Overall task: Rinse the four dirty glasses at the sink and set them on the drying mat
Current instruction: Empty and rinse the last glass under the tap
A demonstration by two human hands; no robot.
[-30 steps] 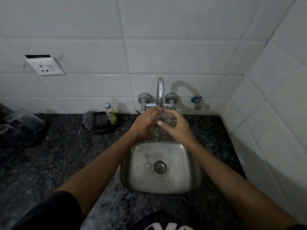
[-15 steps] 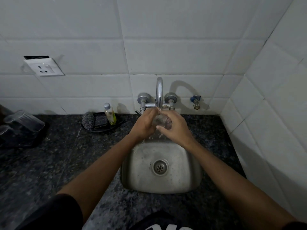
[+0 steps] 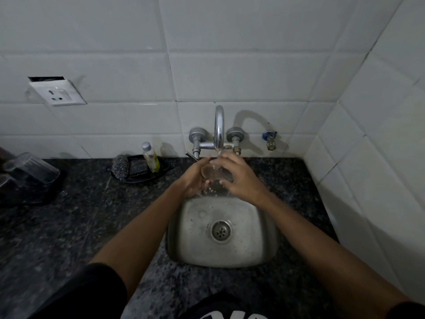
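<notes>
I grip one glass point(image 3: 215, 173) with both hands, my left hand point(image 3: 193, 180) and right hand point(image 3: 241, 178), under the tap point(image 3: 219, 125); next it goes to the mat at 9 o'clock.

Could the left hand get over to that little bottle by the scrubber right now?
Probably not yet: the left hand holds the glass under the tap. Otherwise the way to the bottle looks free, with only bare counter between.

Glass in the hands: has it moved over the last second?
Yes, slightly left: the glass, gripped by the left hand and right hand, went from below the tap's right valve to under the spout.
</notes>
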